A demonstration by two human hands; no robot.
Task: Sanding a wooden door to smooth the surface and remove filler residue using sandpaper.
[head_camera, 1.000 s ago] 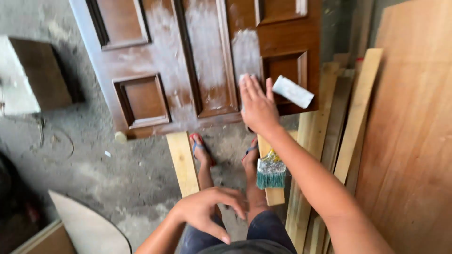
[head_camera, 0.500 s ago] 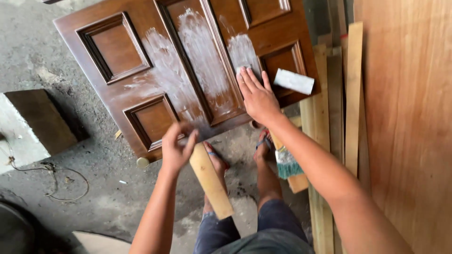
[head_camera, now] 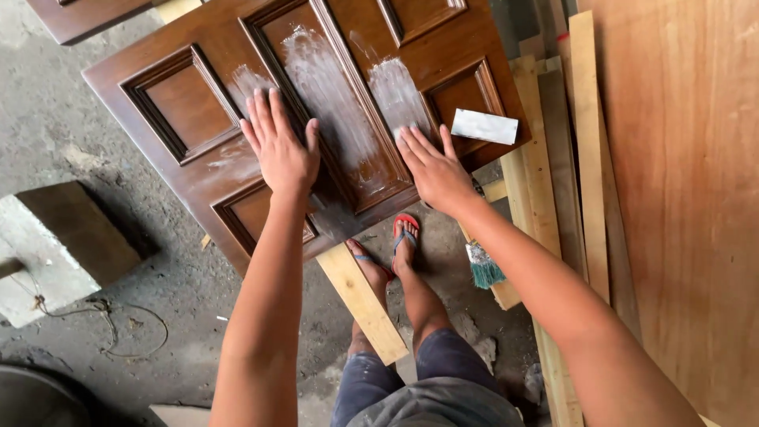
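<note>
**Both palms now on the door**

Head view: the left hand (head_camera: 281, 150) has come up from the lap and lies flat, fingers spread, on the brown panelled door (head_camera: 198, 178), joining the right hand (head_camera: 433, 168), also flat beside the white block (head_camera: 484, 126), possibly sandpaper. The door rests on planks, white-smeared. The framing has shifted too.

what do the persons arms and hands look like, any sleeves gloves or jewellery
Both arms are bare all the way up the frame, with no sleeves in view. The left hand and right hand wear no gloves, and no rings, watch or bands show on the fingers or wrists. Fingernails are short. Nothing is strapped or taped to either arm.
</note>
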